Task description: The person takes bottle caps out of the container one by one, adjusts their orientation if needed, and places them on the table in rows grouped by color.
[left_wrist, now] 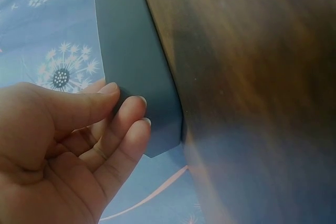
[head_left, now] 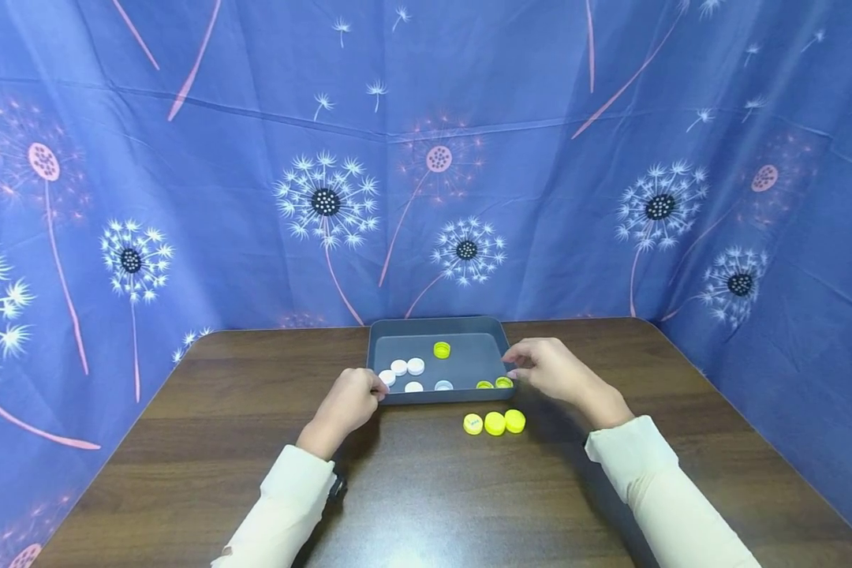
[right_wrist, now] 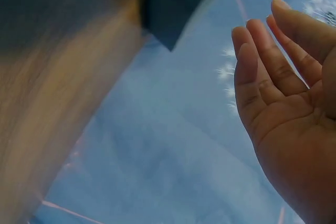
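Tray point(head_left: 472, 359) smooth, matt plastic; yellow caps point(head_left: 495, 424), white caps point(head_left: 416, 366) plastic; tabletop point(head_left: 220, 410) glossy wood-grain; backdrop point(head_left: 511, 79) creased cloth

Both hands point(head_left: 346, 401) point(head_left: 550, 369) forward, well apart

Creased blue cloth point(head_left: 539, 181) printed with white and pink dandelions point(head_left: 325, 202) hangs beyond the far, left and right edges of the brown wood-grain surface point(head_left: 234, 410); bright glare point(head_left: 413, 548) lies toward its near edge.

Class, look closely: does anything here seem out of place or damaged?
Perhaps three yellow caps: they lie on the table in front of the tray, odd because the other caps sit inside it. Nothing looks damaged.
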`<act>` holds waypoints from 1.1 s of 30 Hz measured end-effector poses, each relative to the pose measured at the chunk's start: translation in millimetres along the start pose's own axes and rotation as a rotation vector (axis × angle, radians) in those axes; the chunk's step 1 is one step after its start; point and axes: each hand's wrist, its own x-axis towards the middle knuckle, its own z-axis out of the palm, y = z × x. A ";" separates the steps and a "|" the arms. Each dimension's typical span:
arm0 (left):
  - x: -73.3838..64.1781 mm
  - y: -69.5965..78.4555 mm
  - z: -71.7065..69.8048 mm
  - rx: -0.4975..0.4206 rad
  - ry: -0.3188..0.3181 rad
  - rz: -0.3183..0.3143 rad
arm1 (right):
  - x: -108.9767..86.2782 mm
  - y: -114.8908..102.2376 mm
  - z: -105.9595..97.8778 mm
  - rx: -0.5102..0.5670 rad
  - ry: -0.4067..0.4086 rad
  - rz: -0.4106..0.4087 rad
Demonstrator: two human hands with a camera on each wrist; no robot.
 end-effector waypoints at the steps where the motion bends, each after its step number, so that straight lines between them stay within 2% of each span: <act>1: -0.2 -0.3 0.1 -0.002 0.002 0.005 | 2.9 2.5 1.1 -0.012 -0.018 0.008; 5: -0.1 -0.7 0.8 0.002 0.011 0.032 | 12.9 8.9 5.4 -0.043 -0.111 0.056; 9: 0.5 0.0 0.8 0.003 0.006 0.026 | 21.2 11.5 8.8 -0.098 -0.203 0.089; 12: 0.9 -0.6 1.3 0.005 0.004 0.020 | 26.5 13.4 11.6 -0.151 -0.245 0.066; 18: 0.7 -3.4 3.8 0.036 0.023 0.059 | 33.7 14.3 16.6 -0.221 -0.317 0.030; 24: -0.6 -2.8 3.4 0.022 0.015 0.047 | 36.4 10.5 19.2 -0.260 -0.363 0.093; 30: -0.3 -2.8 2.7 0.016 0.026 0.044 | 37.9 9.4 24.4 -0.323 -0.350 0.078; 33: -0.1 -2.2 3.0 0.008 0.022 0.037 | 38.7 12.6 29.2 -0.320 -0.340 0.074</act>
